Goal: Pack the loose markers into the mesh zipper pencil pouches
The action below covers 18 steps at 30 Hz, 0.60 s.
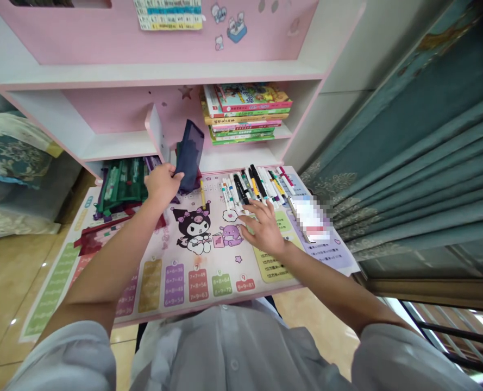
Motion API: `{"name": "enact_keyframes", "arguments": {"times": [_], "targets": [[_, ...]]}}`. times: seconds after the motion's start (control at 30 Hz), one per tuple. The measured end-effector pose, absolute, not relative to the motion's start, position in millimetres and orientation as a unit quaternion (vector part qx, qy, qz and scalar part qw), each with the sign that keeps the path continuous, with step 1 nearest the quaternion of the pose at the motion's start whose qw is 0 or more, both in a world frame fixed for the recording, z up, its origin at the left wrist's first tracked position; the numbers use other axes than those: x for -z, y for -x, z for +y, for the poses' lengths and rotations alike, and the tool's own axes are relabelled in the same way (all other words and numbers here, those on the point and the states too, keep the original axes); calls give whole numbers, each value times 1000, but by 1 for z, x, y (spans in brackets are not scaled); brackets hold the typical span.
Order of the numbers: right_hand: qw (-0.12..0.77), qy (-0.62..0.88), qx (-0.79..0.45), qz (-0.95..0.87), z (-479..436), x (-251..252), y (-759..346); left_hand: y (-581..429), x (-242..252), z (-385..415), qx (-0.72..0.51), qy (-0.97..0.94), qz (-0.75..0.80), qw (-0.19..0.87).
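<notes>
My left hand [162,183] grips a dark blue pencil case [189,155] and holds it upright at the back of the desk. My right hand [262,225] lies flat on the printed desk mat [192,282], fingers spread. Its fingertips touch the near ends of a row of pens and markers [255,187] laid side by side on the mat. A yellow pencil [202,194] lies alone just left of that row.
Green and purple cases [121,187] and a dark red one [96,239] lie at the desk's left. A stack of books [245,111] fills the shelf behind. A phone [310,220] rests at the right. A teal curtain [412,179] hangs beside the desk.
</notes>
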State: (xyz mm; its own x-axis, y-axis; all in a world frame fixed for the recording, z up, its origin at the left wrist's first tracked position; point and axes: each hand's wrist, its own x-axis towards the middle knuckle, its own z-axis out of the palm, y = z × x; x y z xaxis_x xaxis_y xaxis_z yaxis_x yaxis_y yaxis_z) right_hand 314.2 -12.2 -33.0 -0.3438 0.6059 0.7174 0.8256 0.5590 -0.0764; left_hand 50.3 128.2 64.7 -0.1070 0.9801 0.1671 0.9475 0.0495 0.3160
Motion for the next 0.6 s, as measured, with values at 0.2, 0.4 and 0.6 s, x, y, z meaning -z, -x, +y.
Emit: {"name": "enact_keyframes", "arguments": {"times": [0.2,0.4,0.6], "targets": [[445,410,184,-774,-34,20,-305,-48,-62,32,-267,-772,574,-53],[370,404,181,-817,-45,2,-267,-39,-39,-33,-291,-837,456,-83],[355,378,176,-837,-36,-3,-237,-24,-24,-40,-309,-848,426,-63]]}}
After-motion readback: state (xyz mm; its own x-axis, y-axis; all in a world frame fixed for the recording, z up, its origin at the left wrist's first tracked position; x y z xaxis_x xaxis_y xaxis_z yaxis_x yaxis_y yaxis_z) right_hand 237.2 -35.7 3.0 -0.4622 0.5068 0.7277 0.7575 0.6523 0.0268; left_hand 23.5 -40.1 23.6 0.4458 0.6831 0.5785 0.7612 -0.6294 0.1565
